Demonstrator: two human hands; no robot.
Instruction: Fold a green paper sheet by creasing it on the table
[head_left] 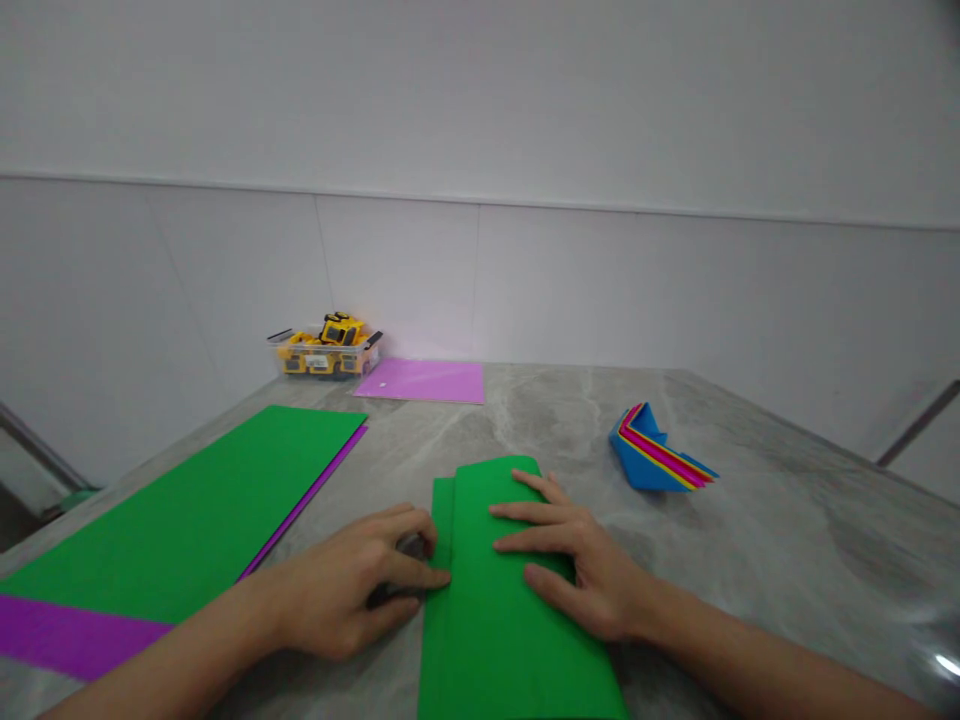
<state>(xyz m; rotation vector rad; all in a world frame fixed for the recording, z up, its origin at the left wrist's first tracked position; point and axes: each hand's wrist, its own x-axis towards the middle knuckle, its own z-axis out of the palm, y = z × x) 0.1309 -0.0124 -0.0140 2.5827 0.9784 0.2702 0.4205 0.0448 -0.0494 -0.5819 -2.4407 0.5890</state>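
Note:
A folded green paper sheet (495,610) lies on the grey marble table (750,540) in front of me. My right hand (570,555) rests flat on it, fingers stretched out toward the left. My left hand (360,585) sits at the sheet's left edge, fingers curled, with a fingertip pressing the fold. A small dark object shows under those fingers; I cannot make out what it is.
A stack of large green and purple sheets (187,520) lies at the left. A pink sheet (424,381) and a clear box of yellow toy trucks (326,352) sit at the back by the wall. Several nested folded coloured papers (656,450) stand at the right.

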